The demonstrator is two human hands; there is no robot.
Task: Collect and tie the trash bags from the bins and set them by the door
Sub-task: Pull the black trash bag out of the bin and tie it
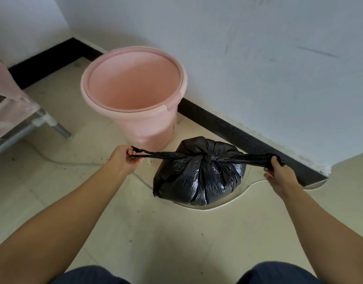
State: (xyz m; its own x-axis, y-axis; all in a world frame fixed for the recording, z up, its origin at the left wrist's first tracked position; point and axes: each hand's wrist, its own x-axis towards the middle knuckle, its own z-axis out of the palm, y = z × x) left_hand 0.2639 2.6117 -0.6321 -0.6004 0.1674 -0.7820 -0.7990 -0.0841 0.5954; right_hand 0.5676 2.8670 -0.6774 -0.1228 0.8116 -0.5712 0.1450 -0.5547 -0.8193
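I am looking down at a black trash bag sitting on the pale floor, just near and right of the pink bin, which is standing unlined by the white wall. My left hand is gripping one twisted tail of the bag, fingers clenched round it, and my right hand is clenching the other. Both tails are stretching outward from a knot at the top of the bag. A white cable is curving round the bag's near side.
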